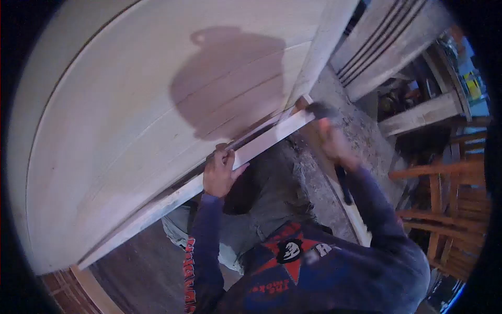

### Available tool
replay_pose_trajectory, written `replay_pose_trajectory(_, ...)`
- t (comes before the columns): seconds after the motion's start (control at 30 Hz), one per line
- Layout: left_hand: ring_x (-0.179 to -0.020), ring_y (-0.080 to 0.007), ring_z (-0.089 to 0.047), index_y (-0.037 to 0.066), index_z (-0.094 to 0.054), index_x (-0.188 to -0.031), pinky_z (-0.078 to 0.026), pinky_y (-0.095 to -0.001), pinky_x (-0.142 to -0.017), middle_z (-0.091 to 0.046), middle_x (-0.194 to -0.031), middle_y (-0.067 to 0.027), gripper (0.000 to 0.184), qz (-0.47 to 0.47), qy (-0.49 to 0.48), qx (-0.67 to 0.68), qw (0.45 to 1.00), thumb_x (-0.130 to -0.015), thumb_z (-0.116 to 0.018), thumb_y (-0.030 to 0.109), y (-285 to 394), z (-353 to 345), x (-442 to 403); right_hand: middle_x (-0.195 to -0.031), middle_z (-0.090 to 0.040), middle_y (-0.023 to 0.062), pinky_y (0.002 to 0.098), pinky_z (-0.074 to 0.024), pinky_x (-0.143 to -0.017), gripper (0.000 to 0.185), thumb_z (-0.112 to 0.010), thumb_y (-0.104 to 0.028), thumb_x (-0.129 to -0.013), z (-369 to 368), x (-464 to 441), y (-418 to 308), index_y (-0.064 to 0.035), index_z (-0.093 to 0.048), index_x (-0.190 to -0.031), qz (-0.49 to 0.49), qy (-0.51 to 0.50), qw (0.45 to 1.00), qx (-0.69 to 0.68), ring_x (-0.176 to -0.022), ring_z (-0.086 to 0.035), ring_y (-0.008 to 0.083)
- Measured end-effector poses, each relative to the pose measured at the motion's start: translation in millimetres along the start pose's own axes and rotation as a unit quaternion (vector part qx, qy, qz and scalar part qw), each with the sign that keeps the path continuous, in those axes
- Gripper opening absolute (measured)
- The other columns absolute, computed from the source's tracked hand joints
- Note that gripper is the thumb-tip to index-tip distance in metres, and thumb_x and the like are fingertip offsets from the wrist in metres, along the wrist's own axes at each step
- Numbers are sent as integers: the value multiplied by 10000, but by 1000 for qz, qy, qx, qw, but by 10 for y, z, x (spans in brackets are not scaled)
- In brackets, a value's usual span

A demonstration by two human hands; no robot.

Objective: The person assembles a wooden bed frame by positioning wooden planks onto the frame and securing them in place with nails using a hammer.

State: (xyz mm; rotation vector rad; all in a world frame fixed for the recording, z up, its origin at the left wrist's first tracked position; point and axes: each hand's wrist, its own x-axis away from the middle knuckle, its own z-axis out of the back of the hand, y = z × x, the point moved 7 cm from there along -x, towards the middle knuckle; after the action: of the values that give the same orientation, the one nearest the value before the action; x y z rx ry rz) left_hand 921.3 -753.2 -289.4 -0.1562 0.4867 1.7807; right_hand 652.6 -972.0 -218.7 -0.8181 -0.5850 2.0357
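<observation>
My left hand is closed over a long pale wooden strip, fingers over its top edge and thumb on the near side. This strip runs along the lower edge of a large pale wooden panel, with a dark gap between them. In my right hand, blurred by motion, is a hammer. Its dark head is close to the strip's far right end, beside a small brown wood block. The dark handle end shows below my wrist.
A grooved wooden piece stands at the upper right, near a wooden frame with clutter behind it. Reddish-brown slatted woodwork is at the right. Dusty floor shows between. A shadow falls across the panel.
</observation>
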Motion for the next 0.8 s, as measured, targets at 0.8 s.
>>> replay_pose_trajectory(0.8,-882,-269,-637,72,-671,-1056,-540,-398,-737,-582,-1009,-89,555,1,32,-23,999,-736,-769,515,3,3,62,-689,-563,196,410,-446,-634,296,-503,-264,-974,-504,246,521,16,-590,-941,-111,-145,980,73,-658,-571,260)
